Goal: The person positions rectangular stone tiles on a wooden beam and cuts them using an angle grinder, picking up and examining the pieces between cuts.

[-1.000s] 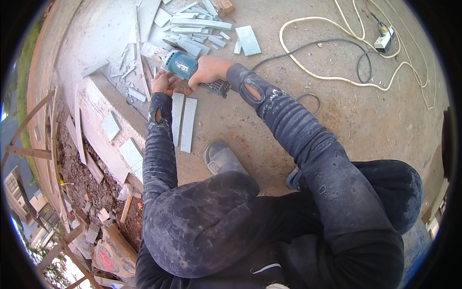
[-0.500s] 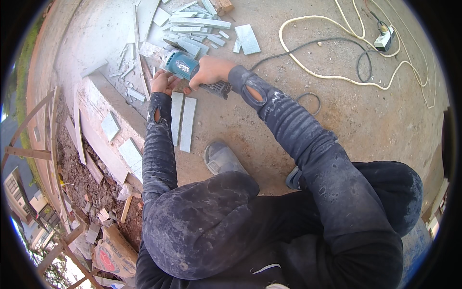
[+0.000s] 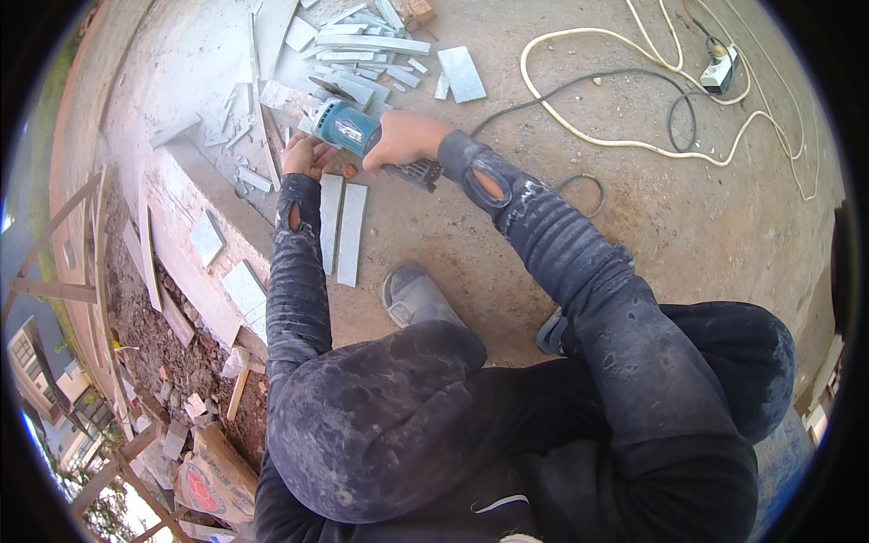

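My right hand (image 3: 403, 140) grips a blue and black angle grinder (image 3: 348, 129) low over the dusty concrete floor. Its disc end points to the upper left, toward a heap of cut tile pieces. My left hand (image 3: 306, 156) rests just left of the grinder, fingers pressed on the top end of two long grey tile strips (image 3: 340, 226) that lie side by side on the floor. My knees and a grey shoe (image 3: 412, 294) are below them.
A heap of grey tile offcuts (image 3: 362, 50) lies beyond the grinder. A black cord and a pale yellow cable (image 3: 634, 100) loop across the floor to a white socket box (image 3: 721, 72). At left the floor edge drops to tiled ledges, rubble and sacks (image 3: 213, 480).
The grinder and both hands have stayed almost in place; the view has only shifted slightly.
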The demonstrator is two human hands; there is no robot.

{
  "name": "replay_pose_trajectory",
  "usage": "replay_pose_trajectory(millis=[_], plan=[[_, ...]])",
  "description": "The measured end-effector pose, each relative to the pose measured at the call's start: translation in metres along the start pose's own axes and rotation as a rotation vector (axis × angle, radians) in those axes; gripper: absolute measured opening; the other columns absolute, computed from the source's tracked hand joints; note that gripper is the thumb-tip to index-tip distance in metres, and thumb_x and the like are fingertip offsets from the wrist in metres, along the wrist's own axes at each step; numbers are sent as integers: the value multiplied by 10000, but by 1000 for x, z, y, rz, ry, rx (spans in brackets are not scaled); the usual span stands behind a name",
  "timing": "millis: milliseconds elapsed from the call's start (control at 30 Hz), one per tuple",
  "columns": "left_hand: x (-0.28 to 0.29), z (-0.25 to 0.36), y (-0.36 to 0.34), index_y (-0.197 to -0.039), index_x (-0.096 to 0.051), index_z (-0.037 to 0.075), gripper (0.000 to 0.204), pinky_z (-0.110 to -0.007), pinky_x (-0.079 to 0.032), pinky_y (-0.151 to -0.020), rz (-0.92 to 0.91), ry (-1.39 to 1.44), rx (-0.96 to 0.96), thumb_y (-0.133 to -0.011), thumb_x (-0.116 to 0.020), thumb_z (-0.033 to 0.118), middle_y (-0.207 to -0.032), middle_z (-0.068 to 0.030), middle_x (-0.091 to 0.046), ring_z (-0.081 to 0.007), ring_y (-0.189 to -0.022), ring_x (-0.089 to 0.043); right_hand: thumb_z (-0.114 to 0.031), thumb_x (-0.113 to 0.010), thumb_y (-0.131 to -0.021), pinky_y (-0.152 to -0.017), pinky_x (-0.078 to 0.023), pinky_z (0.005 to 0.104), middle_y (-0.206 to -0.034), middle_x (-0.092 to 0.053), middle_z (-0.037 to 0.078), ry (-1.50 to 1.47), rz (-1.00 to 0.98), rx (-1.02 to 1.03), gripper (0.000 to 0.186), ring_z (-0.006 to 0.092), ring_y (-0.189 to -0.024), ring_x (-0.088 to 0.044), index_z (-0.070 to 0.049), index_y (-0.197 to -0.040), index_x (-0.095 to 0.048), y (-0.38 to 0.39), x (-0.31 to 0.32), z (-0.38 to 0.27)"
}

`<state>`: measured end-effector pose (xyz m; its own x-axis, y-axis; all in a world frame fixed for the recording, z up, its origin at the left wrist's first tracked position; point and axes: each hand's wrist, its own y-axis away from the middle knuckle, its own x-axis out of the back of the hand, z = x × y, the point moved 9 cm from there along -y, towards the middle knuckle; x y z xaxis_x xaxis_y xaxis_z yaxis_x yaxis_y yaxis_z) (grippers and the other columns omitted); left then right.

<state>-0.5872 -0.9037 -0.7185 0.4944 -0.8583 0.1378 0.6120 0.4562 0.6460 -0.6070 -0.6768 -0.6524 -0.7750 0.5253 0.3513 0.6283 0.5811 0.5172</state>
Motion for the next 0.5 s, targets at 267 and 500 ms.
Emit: replay_pose_trajectory(millis=[267, 500], plan=[[0, 3, 3, -1335, -399, 39, 391, -407, -586, -852, -6, -15, 5, -946, -408, -1, -1179, -162, -538, -298, -1032, -601, -297, -756, -552, -598, -505, 338, -741, -678, 183, -20, 1, 3, 431, 277, -644, -656, 60, -786, -699, 2, 0, -1], [-4, 4, 5, -1419, -300, 36, 501, -432, -581, -871, -26, 9, 2, -934, -410, -23, -1205, -190, -523, -326, -1057, -598, -287, -751, -560, -593, -502, 338, -732, -677, 177, -50, 1, 3, 406, 271, -632, -651, 60, -764, -693, -4, -5, 8]])
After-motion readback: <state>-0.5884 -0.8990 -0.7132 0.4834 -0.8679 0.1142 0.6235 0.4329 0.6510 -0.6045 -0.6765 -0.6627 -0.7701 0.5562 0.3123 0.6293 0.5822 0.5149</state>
